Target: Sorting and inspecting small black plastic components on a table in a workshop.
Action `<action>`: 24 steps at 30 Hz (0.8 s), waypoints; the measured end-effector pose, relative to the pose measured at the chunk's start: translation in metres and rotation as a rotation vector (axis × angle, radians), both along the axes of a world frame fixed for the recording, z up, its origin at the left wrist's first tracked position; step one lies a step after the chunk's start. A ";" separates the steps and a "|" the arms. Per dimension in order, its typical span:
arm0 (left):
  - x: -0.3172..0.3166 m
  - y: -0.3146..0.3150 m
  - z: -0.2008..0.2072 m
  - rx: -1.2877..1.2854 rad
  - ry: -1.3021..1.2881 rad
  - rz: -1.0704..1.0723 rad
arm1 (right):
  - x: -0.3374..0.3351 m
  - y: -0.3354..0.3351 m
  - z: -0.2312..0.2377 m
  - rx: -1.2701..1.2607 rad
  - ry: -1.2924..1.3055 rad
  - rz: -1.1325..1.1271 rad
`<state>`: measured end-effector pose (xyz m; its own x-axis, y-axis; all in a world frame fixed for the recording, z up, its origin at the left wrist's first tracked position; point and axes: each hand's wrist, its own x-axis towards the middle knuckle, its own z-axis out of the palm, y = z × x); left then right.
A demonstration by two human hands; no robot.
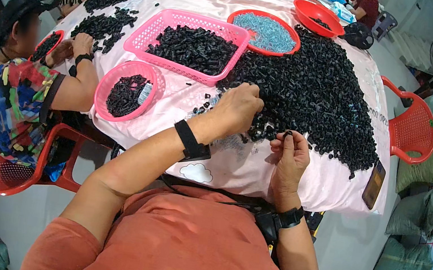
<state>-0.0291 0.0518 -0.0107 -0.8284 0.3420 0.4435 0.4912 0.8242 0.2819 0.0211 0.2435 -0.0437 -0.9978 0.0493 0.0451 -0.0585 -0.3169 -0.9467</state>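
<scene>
My left hand point(239, 110) reaches over the near edge of a large heap of small black plastic pieces point(316, 89). Its fingers are curled together, and whatever they hold is hidden beneath them. To its right, my right hand point(291, 158) is raised just above the cloth, pinching a small black piece point(287, 134) between thumb and fingertips. Loose black pieces and some clear bits lie on the pink cloth between and below my hands. Beyond my left hand stands a pink rectangular basket point(148, 32) partly filled with black pieces.
A round pink basket point(102, 90) of thin black parts stands at the left. Farther back are a red tray point(294, 49) of clear pieces and a red basin point(311, 14). A phone point(373, 185) lies at the right edge. A co-worker point(24, 86) sits at left; red chairs flank the table.
</scene>
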 end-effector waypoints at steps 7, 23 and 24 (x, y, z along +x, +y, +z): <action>0.005 0.010 -0.005 -0.006 -0.075 -0.100 | 0.001 0.001 0.000 0.005 -0.011 0.008; 0.009 0.034 -0.008 -0.056 -0.026 -0.019 | -0.001 0.000 -0.003 0.020 0.016 0.023; 0.008 0.034 -0.008 -0.058 -0.011 -0.006 | -0.001 0.000 -0.002 0.013 0.009 0.024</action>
<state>-0.0206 0.0862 -0.0191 -0.8311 0.3719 0.4135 0.4934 0.8362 0.2395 0.0203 0.2438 -0.0457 -0.9982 0.0243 0.0542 -0.0591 -0.3065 -0.9500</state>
